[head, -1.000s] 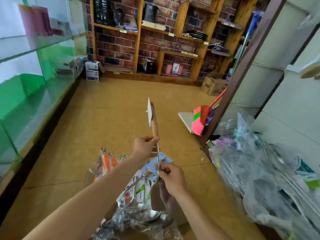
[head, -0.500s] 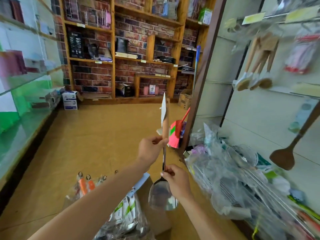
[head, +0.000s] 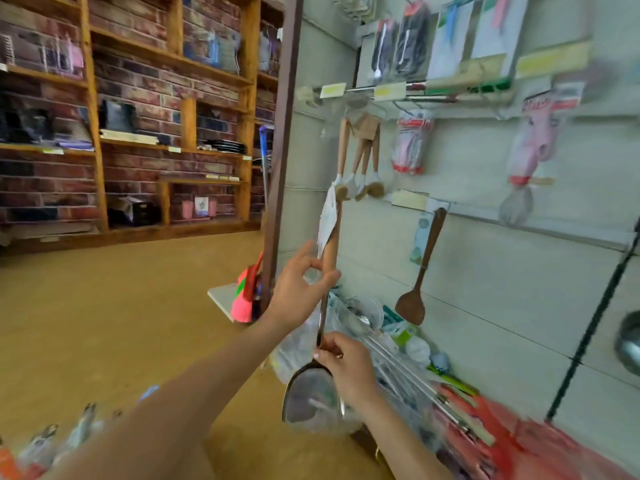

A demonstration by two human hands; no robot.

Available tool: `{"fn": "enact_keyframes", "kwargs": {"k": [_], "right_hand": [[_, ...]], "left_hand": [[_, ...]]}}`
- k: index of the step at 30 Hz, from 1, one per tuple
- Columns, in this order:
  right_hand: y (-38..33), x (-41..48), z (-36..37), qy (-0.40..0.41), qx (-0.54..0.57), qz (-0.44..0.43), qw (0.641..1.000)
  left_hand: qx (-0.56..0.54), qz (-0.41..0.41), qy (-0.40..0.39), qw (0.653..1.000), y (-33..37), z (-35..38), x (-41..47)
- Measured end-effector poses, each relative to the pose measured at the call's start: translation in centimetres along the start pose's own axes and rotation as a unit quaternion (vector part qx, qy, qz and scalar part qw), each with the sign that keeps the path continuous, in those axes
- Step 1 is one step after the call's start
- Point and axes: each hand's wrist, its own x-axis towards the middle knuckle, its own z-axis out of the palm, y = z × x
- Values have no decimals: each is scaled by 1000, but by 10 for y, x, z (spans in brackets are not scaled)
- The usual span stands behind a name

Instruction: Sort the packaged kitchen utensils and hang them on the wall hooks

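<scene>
I hold a steel spatula (head: pixel 313 396) with a wooden handle and a white paper tag upright in front of the wall panel. My left hand (head: pixel 298 289) pinches the lower end of the wooden handle. My right hand (head: pixel 346 367) grips the metal shaft just above the blade. On the wall, a dark wooden spatula (head: pixel 420 271) hangs from a hook. A bunch of wooden-handled brushes (head: pixel 360 161) hangs further up. Packaged utensils (head: pixel 412 143) hang along the upper rail (head: pixel 415 91).
A pile of packaged utensils in clear bags (head: pixel 398 344) lies on the floor against the wall. More packages (head: pixel 52 441) lie at the lower left. A pink broom (head: pixel 247 292) leans by the brown post (head: pixel 280 150). Wooden shelves (head: pixel 138 143) line the brick wall.
I have lifted the spatula up and to the right, toward the wall panel. My view has swung right and up, bringing the wall hooks and hanging goods into sight.
</scene>
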Motion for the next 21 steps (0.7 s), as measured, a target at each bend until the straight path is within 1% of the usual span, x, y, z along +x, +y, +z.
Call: {"fn": "enact_keyframes", "kwargs": {"k": [6, 9, 12, 15, 18, 21], "right_hand": [[28, -29, -118, 68, -62, 21, 995], [44, -47, -174, 112, -73, 45, 990], [55, -68, -226, 153, -78, 69, 983], [64, -91, -270, 191, -83, 85, 974], [73, -114, -307, 230, -85, 100, 964], [78, -140, -346, 261, -82, 106, 956]], "left_hand": [[-24, 45, -52, 997, 53, 108, 12], [-46, 80, -80, 992, 84, 164, 12], [-75, 122, -104, 984, 116, 217, 10], [-130, 153, -108, 974, 153, 259, -2], [-174, 108, -100, 974, 184, 299, -16], [-220, 38, -104, 969, 218, 344, -32]]}}
